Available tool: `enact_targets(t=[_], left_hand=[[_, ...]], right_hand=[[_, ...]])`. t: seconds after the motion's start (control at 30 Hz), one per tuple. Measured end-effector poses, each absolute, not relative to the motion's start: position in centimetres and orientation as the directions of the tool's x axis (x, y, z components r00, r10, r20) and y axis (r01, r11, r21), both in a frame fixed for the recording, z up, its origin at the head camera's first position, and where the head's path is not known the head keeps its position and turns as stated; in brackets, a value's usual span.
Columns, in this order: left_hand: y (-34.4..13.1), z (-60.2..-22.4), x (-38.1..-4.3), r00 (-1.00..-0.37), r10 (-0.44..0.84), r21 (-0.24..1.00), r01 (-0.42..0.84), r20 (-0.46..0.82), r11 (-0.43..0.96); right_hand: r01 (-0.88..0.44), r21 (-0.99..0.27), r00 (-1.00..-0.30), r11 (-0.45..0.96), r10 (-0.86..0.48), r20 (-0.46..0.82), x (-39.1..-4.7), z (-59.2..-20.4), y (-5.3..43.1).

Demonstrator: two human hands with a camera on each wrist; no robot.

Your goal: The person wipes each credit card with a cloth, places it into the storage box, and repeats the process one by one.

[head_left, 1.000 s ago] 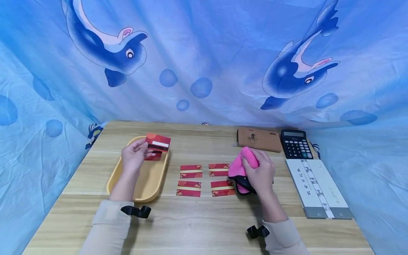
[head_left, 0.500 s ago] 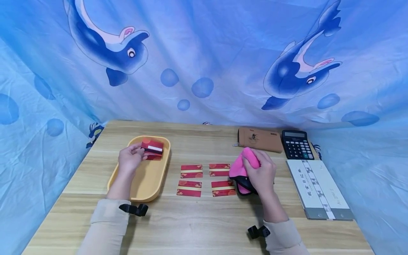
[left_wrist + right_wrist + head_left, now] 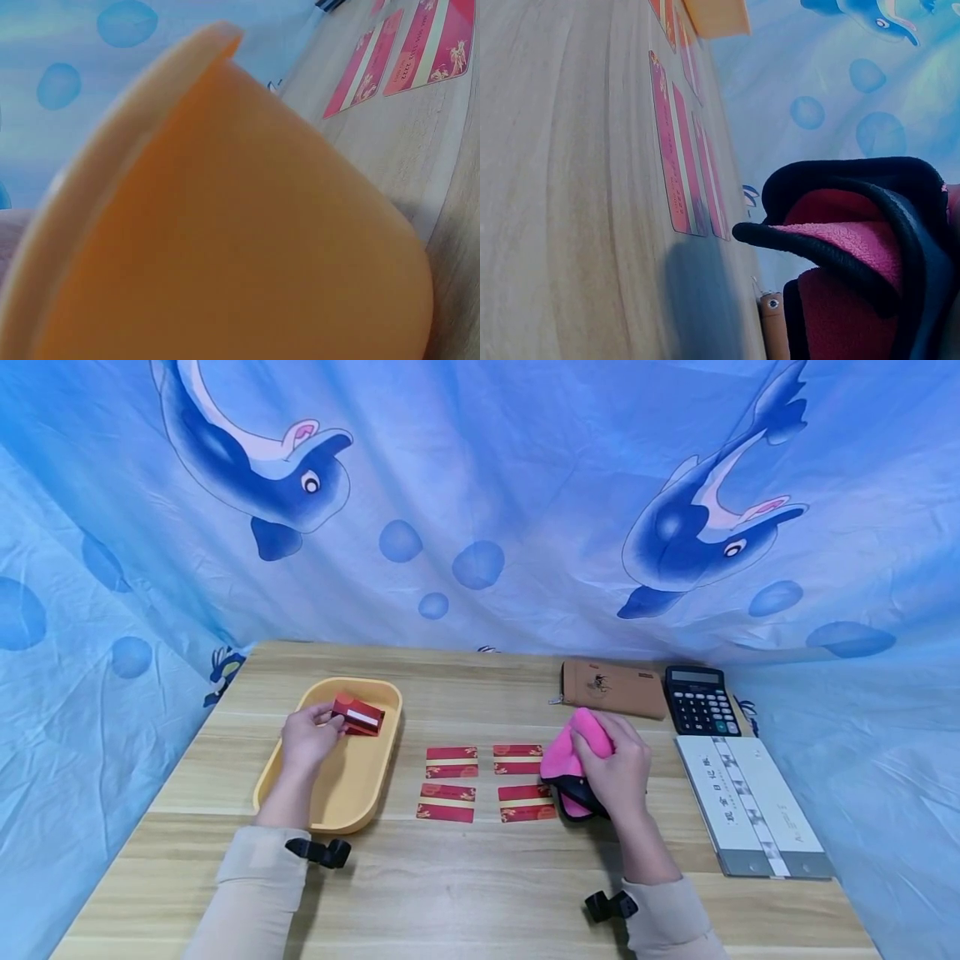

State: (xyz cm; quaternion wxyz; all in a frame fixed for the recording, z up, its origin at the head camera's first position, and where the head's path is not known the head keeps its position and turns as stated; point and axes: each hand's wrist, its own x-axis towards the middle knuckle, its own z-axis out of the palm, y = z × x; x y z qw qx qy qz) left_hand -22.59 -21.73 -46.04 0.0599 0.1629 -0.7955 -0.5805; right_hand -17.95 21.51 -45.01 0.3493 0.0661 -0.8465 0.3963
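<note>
My left hand (image 3: 306, 739) reaches over the yellow tray (image 3: 345, 785) and pinches a red card (image 3: 360, 713) by its left edge, tilted, with its dark stripe and white strip showing. Part of another red card (image 3: 372, 731) shows beneath it in the tray. The tray's side (image 3: 247, 202) fills most of the left wrist view and hides the fingers there. On the right, my right hand (image 3: 621, 764) grips a bunched pink cloth with black edging (image 3: 564, 753), close beside the laid-out cards. Its black-rimmed folds (image 3: 840, 247) fill the lower right of the right wrist view.
Several red cards with a pale band (image 3: 452, 762) lie in two rows mid-table. Behind the cloth lies a brown zip wallet (image 3: 615, 689), beside a black calculator (image 3: 697, 697). A white notebook (image 3: 753, 806) lies at the right. A blue dolphin-print curtain (image 3: 480, 485) surrounds the table.
My left hand has lowered the red card toward the tray floor, over the card lying there, and its tilt has changed. The right hand stays in place with the cloth.
</note>
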Motion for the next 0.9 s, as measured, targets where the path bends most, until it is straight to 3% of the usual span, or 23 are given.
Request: enact_targets(t=[0.17, 0.3, 0.53, 0.7, 0.9], left_hand=[[-21.88, -46.32, -22.72, -0.943, -0.32, 0.875, -0.226, -0.087, 0.428], [-21.95, -46.47, -22.75, -0.953, -0.287, 0.851, -0.229, -0.096, 0.472], [-21.98, -46.47, -22.65, -0.967, -0.241, 0.837, -0.201, -0.085, 0.51], [-22.04, -46.03, -22.61, -0.966, -0.211, 0.795, -0.242, -0.146, 0.557], [-21.95, -45.72, -22.46, -0.971, -0.19, 0.848, -0.223, -0.148, 0.481]], right_hand=[[-0.391, -0.625, -0.752, 0.675, 0.158, 0.64, -17.95, -45.0, 21.52], [-0.386, -0.628, -0.757, 0.675, 0.157, 0.634, -17.95, -45.02, 21.52], [-0.392, -0.629, -0.759, 0.671, 0.15, 0.633, -18.03, -45.04, 21.63], [-0.374, -0.635, -0.772, 0.676, 0.152, 0.617, -17.95, -45.12, 21.71], [-0.362, -0.638, -0.78, 0.679, 0.153, 0.606, -17.81, -45.03, 21.72]])
